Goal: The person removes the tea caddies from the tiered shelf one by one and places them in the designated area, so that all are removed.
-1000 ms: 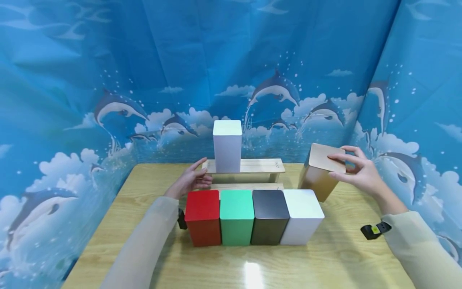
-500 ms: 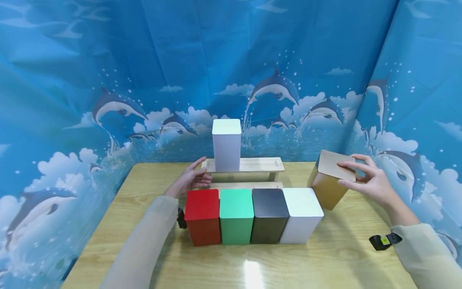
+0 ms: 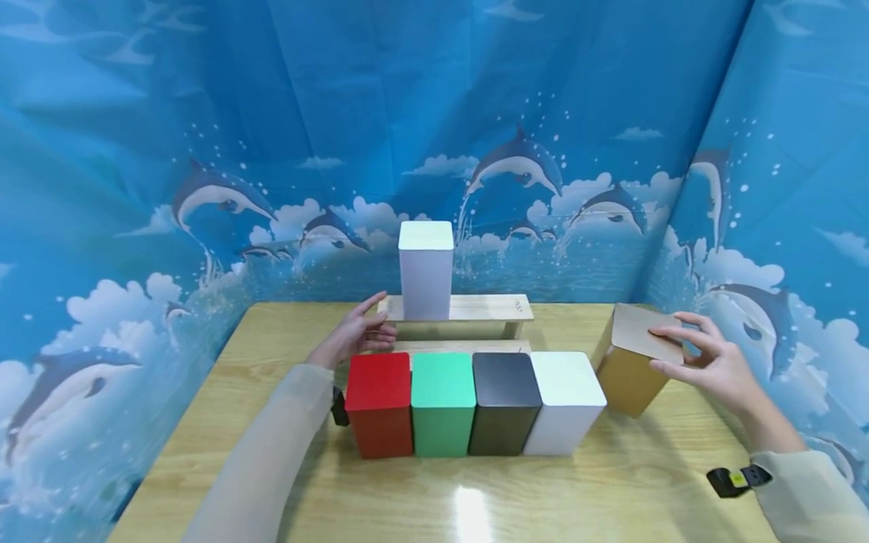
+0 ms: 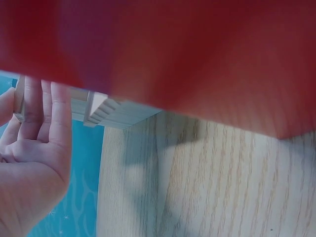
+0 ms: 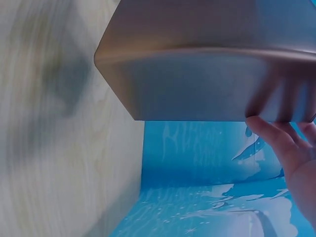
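My right hand (image 3: 716,366) holds a tall gold box (image 3: 627,381) by its top, fingers on the upper face and thumb near the front edge. In the right wrist view the box (image 5: 197,86) hangs large overhead, fingertips at its edge. Around the left end of a small wooden two-tier rack (image 3: 485,308), my left hand (image 3: 356,332) has its thumb on top and fingers below; the left wrist view shows the board end between thumb and fingers (image 4: 33,108). A tall white box (image 3: 425,279) stands on the rack's upper board.
A row of tall boxes stands in front of the rack: red (image 3: 380,407), green (image 3: 443,403), black (image 3: 505,403) and white (image 3: 566,403). They touch side by side on the wooden table (image 3: 380,501). A blue dolphin-print curtain (image 3: 373,113) encloses the back and sides.
The gold box has moved right and toward me with my right hand, from beside the rack to right of the front row. My left hand and the other boxes have stayed in place.
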Tool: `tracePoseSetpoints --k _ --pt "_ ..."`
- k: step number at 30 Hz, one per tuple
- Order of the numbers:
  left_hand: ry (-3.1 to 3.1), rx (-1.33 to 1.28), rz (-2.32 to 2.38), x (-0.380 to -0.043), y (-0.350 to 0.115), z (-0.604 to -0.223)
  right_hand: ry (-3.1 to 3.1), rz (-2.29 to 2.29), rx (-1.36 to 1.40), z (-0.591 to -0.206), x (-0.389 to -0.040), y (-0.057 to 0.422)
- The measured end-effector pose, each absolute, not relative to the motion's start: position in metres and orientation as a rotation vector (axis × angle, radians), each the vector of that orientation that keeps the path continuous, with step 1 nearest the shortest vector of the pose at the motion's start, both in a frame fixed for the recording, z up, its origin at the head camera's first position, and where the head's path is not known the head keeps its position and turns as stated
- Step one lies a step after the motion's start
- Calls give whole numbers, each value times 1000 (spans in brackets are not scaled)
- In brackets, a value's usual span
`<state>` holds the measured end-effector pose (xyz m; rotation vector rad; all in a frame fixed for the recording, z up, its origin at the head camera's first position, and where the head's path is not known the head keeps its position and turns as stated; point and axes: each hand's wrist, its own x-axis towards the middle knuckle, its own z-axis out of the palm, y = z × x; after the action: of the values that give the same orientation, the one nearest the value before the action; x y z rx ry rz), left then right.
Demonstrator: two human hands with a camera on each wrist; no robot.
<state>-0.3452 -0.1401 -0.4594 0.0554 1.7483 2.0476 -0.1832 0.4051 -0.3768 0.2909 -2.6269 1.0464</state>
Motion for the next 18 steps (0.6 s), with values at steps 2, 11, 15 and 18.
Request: tracePoseSetpoints --k 2,11,15,18 --pt "1749 45 2047 -345 -140 -459 -2637 1042 309 -380 -180 407" --pt "1757 43 2046 -344 -140 -459 -2641 1154 303 -389 -168 406" --pt "1756 36 2054 -344 -139 -459 -2617 1179 383 -395 -166 407" --pt "1754 41 2059 -344 -139 -459 -2594 1216 426 -399 -165 408"
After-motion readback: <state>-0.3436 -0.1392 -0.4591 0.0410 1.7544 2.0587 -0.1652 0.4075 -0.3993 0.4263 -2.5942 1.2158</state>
